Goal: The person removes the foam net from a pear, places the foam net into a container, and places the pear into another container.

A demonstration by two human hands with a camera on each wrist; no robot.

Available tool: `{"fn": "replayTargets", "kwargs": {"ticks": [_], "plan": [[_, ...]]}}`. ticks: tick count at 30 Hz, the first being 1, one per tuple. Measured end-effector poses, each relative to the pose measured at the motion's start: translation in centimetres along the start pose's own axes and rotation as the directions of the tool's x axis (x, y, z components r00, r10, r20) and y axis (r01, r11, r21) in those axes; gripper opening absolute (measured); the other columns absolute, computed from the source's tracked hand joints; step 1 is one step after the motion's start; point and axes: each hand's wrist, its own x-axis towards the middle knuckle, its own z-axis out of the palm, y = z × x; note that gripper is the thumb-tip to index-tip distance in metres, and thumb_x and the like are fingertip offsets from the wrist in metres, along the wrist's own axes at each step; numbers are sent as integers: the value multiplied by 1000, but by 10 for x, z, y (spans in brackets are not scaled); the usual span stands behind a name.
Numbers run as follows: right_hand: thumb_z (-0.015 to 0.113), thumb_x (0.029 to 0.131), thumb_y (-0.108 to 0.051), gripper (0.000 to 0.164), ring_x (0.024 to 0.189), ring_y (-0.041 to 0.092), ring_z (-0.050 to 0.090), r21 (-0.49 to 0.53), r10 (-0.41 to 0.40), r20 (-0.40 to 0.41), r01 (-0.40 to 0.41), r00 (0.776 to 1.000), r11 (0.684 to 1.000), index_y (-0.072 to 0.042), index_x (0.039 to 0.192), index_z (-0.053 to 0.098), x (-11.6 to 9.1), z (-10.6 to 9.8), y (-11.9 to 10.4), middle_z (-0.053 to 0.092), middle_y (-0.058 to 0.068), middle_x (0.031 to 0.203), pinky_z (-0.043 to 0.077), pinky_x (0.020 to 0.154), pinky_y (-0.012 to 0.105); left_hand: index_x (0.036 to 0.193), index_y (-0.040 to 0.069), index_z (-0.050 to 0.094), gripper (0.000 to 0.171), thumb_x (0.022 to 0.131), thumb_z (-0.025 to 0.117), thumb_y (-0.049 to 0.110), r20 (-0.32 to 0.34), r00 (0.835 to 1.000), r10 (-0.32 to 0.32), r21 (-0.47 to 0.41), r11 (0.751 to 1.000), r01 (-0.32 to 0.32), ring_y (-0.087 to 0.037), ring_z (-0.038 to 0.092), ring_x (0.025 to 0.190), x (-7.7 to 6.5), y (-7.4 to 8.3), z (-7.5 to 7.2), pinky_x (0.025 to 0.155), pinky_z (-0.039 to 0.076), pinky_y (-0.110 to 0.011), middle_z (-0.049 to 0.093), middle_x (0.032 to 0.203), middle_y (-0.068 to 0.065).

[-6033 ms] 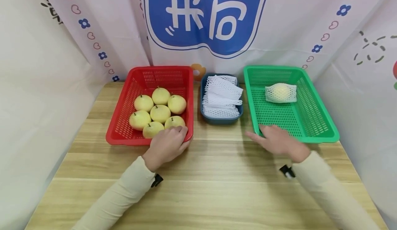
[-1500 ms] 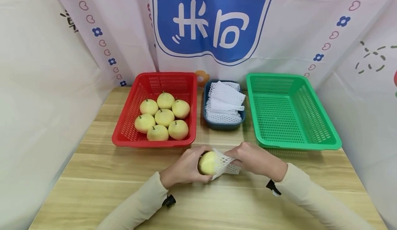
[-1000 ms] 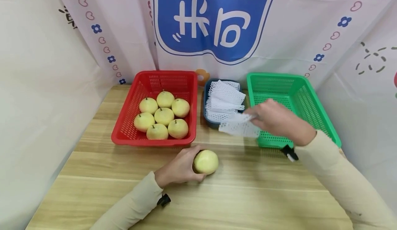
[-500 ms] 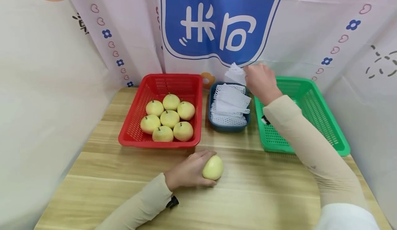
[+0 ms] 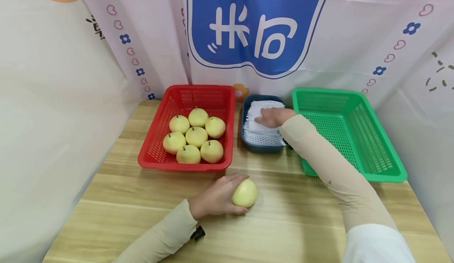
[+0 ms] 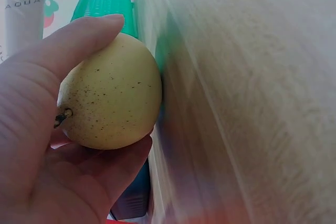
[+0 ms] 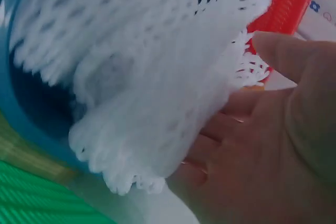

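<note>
My left hand (image 5: pixel 220 197) holds a round yellow pear (image 5: pixel 245 193) low over the wooden table, in front of the red basket. In the left wrist view, thumb and fingers curve around the pear (image 6: pixel 113 93), its dark stem facing the palm. My right hand (image 5: pixel 274 117) reaches over a small blue box (image 5: pixel 264 149) piled with white foam fruit nets (image 5: pixel 264 138). In the right wrist view, a foam net (image 7: pixel 157 98) lies against the fingers of the right hand (image 7: pixel 262 135), with the thumb apart from them at the net's edge.
On the left stands a red basket (image 5: pixel 184 166) with several yellow pears (image 5: pixel 196 136). A green basket (image 5: pixel 390 176) stands on the right, partly under the right forearm. A printed cloth (image 5: pixel 255 66) hangs behind the containers.
The net came off the pear, and my right hand carried it up behind the blue box, then down onto the pile of nets. My left hand keeps the pear at about the same spot.
</note>
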Motion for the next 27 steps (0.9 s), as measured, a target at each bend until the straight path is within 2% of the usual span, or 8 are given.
{"fn": "replayTargets", "kwargs": {"ticks": [2,4,7,9,13,17,22,27], "plan": [[27,111,-57,79,166,37,9,29,37,82,-40,996,999,-5,169,12,1,5,-5,10,18,178,11,134,55,147,-1,54,86,80,92,40,4,1000,-1,-2,1000,1,-23,67,123,1,-1,-1,104,57,-38,66,140,-12],[25,110,-61,82,166,37,4,39,59,121,-64,991,997,-8,170,8,1,10,-7,6,17,178,9,134,56,147,-1,53,87,81,91,40,12,1000,-2,-9,1000,2,-23,67,124,2,-1,-1,104,57,-38,66,141,-12],[25,109,-63,84,166,36,0,40,82,145,-88,986,995,-9,170,4,1,15,-7,1,18,178,6,134,56,147,-1,53,87,81,91,40,16,1000,2,-7,1000,-2,-23,66,124,3,-1,-1,104,57,-38,65,141,-12],[23,109,-64,85,167,35,0,67,67,138,-77,988,995,-9,170,5,2,15,-5,2,17,179,6,134,56,148,-1,53,87,81,91,40,17,1000,3,-10,1000,-2,-23,66,125,4,-1,-1,105,57,-39,65,141,-12],[18,108,-67,86,167,35,2,156,2,85,-15,996,988,-8,170,8,1,9,6,7,14,179,7,134,56,150,-1,50,89,82,91,39,19,1000,3,-13,1000,-3,-25,65,129,3,0,-1,108,56,-40,63,145,-14],[17,108,-68,87,166,36,6,199,-42,-14,44,999,979,-8,170,9,-11,-2,17,8,13,179,10,134,56,150,-1,48,89,82,91,37,10,1000,18,-22,1000,-18,-25,65,129,2,1,1,108,56,-41,62,146,-14],[18,106,-73,90,166,38,9,198,-61,-114,82,992,977,-10,170,8,-45,-17,26,8,14,179,13,133,58,149,-1,47,90,81,92,37,-15,1000,19,-23,1000,-20,-23,67,124,1,1,2,104,58,-40,63,143,-15],[21,105,-75,91,165,40,10,180,-88,-176,120,980,976,-12,170,8,-91,-23,31,10,14,179,14,131,62,147,0,49,89,80,93,39,-44,999,-17,-28,999,16,-23,66,123,0,-2,2,104,58,-41,63,141,-13]]}}
